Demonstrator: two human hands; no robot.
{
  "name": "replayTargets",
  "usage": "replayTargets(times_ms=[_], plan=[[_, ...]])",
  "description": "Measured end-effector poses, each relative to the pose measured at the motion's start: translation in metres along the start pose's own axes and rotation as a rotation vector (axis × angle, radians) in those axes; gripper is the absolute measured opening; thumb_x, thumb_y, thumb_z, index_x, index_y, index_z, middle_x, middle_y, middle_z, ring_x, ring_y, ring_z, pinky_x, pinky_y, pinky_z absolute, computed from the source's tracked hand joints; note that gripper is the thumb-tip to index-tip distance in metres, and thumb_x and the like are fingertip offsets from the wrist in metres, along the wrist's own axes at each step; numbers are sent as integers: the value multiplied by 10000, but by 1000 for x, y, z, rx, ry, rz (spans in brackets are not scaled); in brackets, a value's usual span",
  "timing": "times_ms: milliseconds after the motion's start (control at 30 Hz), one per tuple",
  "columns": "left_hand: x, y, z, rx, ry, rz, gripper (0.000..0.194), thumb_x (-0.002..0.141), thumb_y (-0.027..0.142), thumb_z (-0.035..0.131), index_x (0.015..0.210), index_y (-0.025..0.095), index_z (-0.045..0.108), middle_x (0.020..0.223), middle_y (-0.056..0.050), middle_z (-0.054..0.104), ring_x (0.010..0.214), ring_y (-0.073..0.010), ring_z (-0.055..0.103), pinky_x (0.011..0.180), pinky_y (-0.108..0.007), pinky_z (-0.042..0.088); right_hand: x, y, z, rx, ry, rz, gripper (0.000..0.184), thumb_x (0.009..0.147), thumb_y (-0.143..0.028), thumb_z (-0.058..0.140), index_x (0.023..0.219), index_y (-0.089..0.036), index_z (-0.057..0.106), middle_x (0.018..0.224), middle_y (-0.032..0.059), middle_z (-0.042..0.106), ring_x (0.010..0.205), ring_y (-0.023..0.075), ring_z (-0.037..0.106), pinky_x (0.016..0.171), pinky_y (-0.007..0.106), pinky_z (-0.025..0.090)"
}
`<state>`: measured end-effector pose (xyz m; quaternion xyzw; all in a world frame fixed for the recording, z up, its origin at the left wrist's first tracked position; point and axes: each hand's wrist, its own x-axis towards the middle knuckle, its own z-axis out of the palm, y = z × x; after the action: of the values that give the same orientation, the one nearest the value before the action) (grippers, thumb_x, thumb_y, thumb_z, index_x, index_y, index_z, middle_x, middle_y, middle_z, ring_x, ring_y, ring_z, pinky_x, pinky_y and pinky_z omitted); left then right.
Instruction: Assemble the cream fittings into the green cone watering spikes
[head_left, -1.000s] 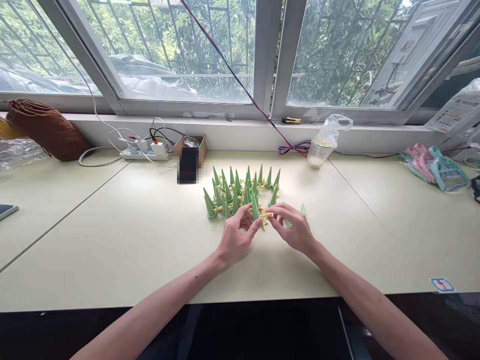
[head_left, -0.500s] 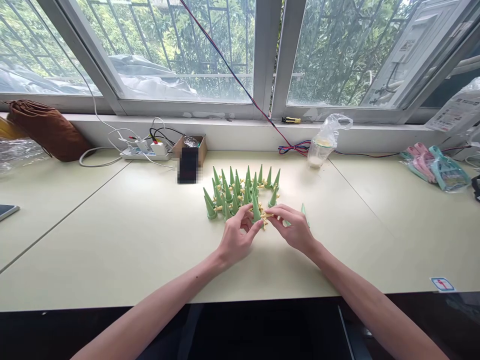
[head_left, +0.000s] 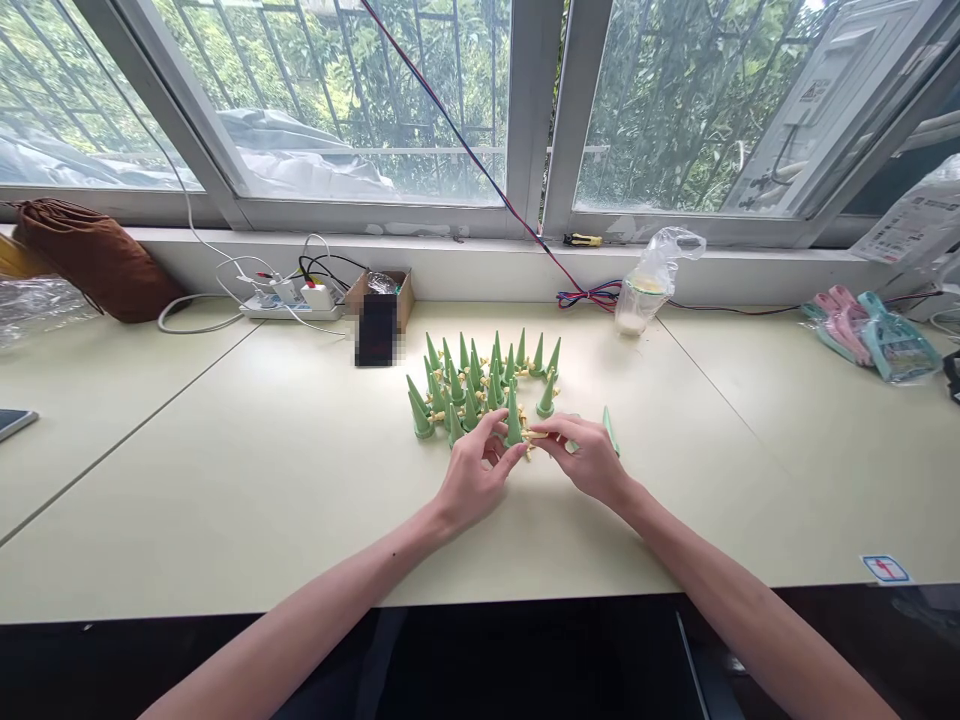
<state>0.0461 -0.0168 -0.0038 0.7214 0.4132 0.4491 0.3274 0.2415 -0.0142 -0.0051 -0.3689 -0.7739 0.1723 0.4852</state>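
My left hand [head_left: 480,465] is closed around the base of a green cone [head_left: 513,418], which stands upright at the front of a cluster. Thumb and fingers of my right hand [head_left: 589,455] pinch a thin yellow stick-like piece [head_left: 535,434], its left end close against the cone's base. I cannot make out whether the two are joined. Behind my hands stand several more green cones [head_left: 456,385] with small yellow parts among them. One cone [head_left: 546,397] stands just beyond my right fingers. Another green cone [head_left: 609,428] is partly hidden behind my right hand.
A small cardboard box [head_left: 405,298] and a power strip [head_left: 292,308] sit at the back left. A plastic bag with a cup [head_left: 637,305] stands at the back right. Bagged pink and teal items [head_left: 874,330] lie far right. The table's front edge [head_left: 525,602] runs below my forearms.
The cone in my left hand has shifted slightly and stands straighter. My right hand has moved very slightly downward with the yellow piece still pinched.
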Motion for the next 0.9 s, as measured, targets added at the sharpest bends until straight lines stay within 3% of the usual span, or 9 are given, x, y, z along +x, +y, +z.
replayTargets(times_ms=[300,667,900], plan=[[-1,-4,-1,57,-41,15,313,926,352,626,1194,201,569,994,-50,650,613,-100,592,552,-234,528,0,-3,1,-20,-59,36,124,968,-267,595,903,-190,668,774,52,698,564,145,555,562,280,490],[0,-5,-3,124,-54,169,177,950,328,600,1040,177,617,899,-36,624,625,-98,520,560,-220,483,-2,-3,4,-7,-143,100,227,988,-305,547,811,-187,627,697,28,632,549,133,508,566,271,435],[2,-2,-6,136,-61,200,137,961,308,577,967,177,619,972,-59,652,600,-88,519,532,-211,482,0,-9,3,-3,-107,93,233,991,-332,551,823,-190,630,692,26,632,551,135,510,556,272,448]])
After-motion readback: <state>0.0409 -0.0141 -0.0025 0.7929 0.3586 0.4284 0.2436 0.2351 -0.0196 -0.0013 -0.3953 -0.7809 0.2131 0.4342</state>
